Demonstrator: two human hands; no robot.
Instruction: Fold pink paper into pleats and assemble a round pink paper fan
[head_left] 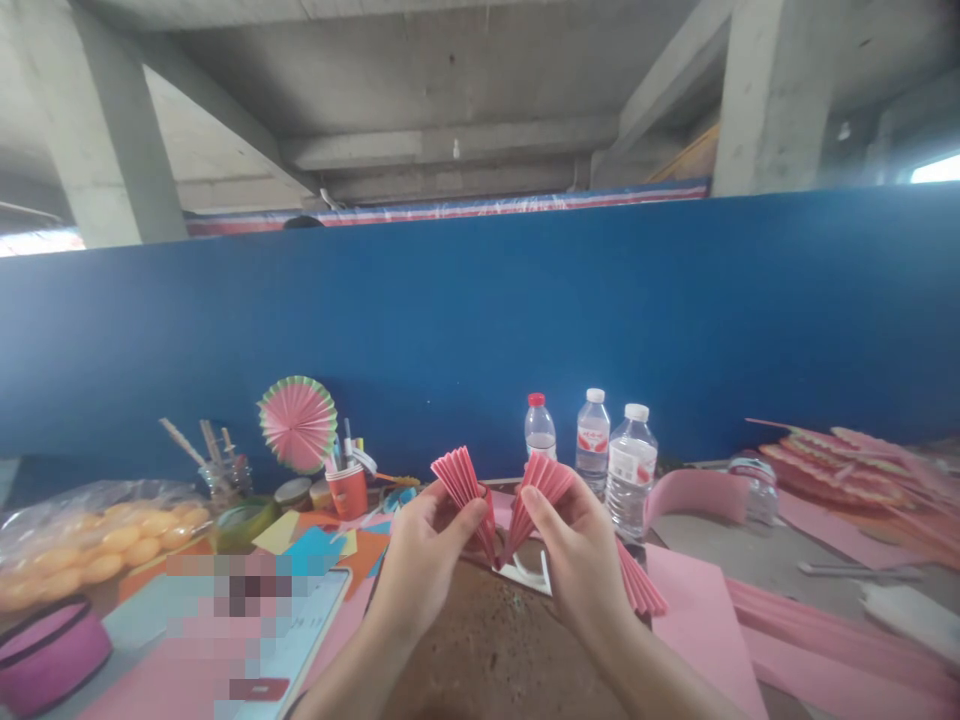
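Note:
A pink pleated paper piece (459,478) is pinched between the thumb and fingers of my left hand (424,550). My right hand (581,540) grips another pleated pink section (546,480). The two fanned sections spread apart at the top and meet in a narrow V at the bottom, above the brown tabletop (487,640). Whether they are one piece cannot be made out. Another pleated pink strip (641,580) extends beside my right wrist. Behind and below the hands lies a white curved object (529,572), partly hidden.
Three plastic bottles (592,440) stand behind my right hand. Pink sheets (697,620) lie at the right. At the left are a paper cup (348,490), a round pleated fan (298,424), coloured papers (315,550), a bag of orange balls (112,540) and a purple-pink container (56,650).

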